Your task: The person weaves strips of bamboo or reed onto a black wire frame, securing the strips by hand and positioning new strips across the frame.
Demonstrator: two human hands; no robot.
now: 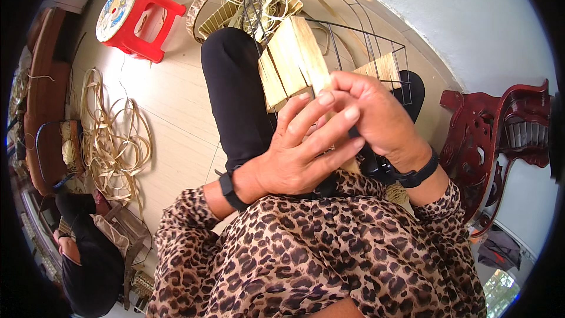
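A black wire frame rests over my knees, with wide pale flat strips lying across it. One long pale strip runs from the frame in under my fingers. My right hand is curled, its thumb and forefinger closed at this strip's near end. Over it lies my left hand, back upward and fingers stretched out, overlapping the right fingers. Between the palms, the strip is mostly hidden; a pale piece shows just below the hands.
Beyond my knees stands a round woven basket with tangled pale fibres. A red stool is at far left, above a heap of loose flat strips. Carved dark furniture stands right; another person sits lower left.
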